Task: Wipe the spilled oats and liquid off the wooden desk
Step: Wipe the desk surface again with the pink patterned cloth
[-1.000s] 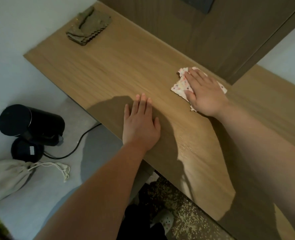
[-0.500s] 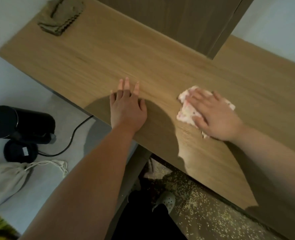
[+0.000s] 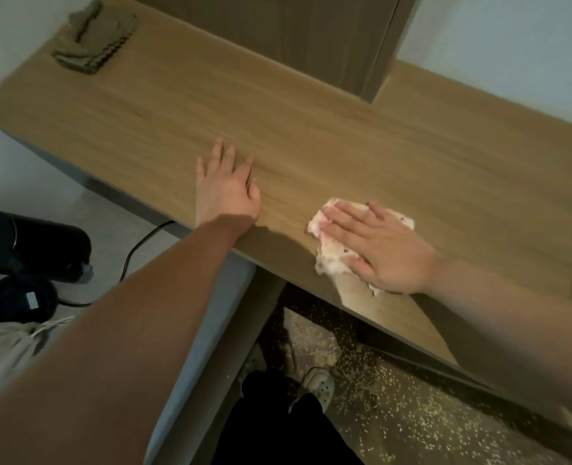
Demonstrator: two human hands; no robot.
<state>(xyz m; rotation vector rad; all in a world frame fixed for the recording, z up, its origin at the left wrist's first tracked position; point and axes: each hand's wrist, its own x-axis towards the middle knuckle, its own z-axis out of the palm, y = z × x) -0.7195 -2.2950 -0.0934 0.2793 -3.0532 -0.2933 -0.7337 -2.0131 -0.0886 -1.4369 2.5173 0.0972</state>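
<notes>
Head view, blurred: the right grip (image 3: pixel 382 250) lies flat with straight fingers, pressing a spotted cloth (image 3: pixel 328 260), mostly hidden beneath it, near the wooden counter's (image 3: pixel 345 146) front edge. The left grip (image 3: pixel 226 189) rests flat nearby. Oats (image 3: pixel 395 397) speckle the dark floor below.

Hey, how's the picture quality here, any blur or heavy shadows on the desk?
Head view: soft overall, smeared most at the left hand and at the far left corner of the desk; head view also shows dark arm shadows along the near edge, beside the cloth under the right hand.
</notes>
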